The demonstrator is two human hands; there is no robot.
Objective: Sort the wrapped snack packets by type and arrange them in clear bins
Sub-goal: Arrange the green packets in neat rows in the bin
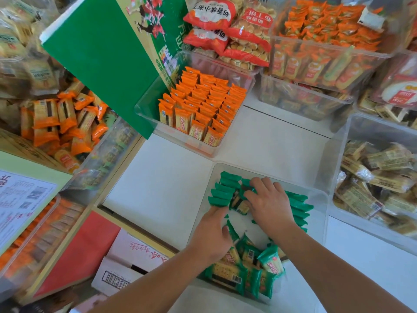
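Head view, sorting in progress. Both of my hands are inside the nearest clear bin [242, 225], where green packets [222, 193] stand on edge in rows whose long axis runs away from me toward the bin's far wall. My right hand [268, 202] sits over the middle row, fingers spread and curled down onto the packets there, gripping them. My left hand [212, 232] lies at the near end of the left row, fingertips against it, thumb beside one tilted packet; I cannot tell whether it pinches that packet. The relation that I judge governs the next move: the loose green packets [246, 265], still unsorted, lie flat and jumbled at the bin's near end, behind both hands and between the forearms, with the left hand nearer to them. Bare bin floor separates this pile from the rows. Beyond, a second bin holds orange packets [198, 105] in finished rows. Legible writing is scarce: red bags [209, 13] show "奶香味小布丁" upside down; a white carton [126, 263] carries red script and a barcode, and the green carton [101, 57] bears small print, both unreadable, as are the packet labels.
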